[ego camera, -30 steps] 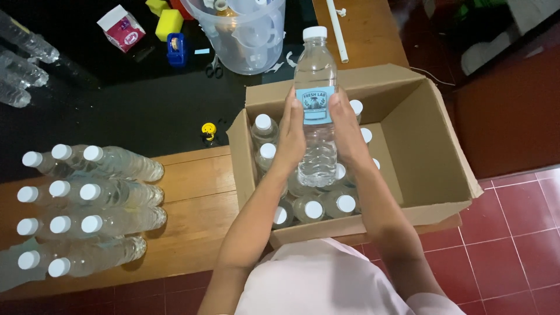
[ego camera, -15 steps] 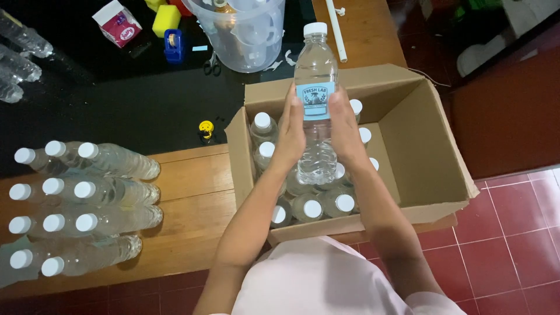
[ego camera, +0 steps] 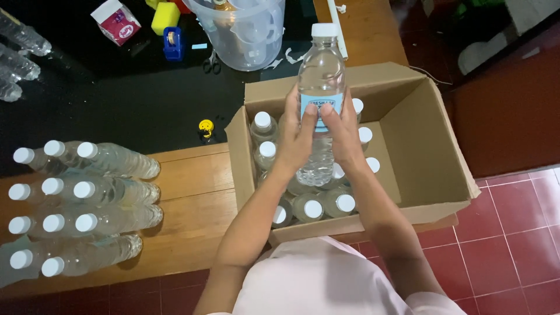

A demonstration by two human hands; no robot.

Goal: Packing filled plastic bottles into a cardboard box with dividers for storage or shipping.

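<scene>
Over on the left end of the wooden bench (ego camera: 192,192) there's a stack of water bottles (ego camera: 87,204) lying on their sides, white caps facing the camera. Moving right, an open cardboard box (ego camera: 431,146) sits at the bench's right end, its left half packed with upright capped bottles (ego camera: 312,207). Above those, the left hand (ego camera: 297,137) and right hand (ego camera: 341,137) are both wrapped tight around one clear bottle (ego camera: 321,70), held upright, thumbs on its blue label.
</scene>
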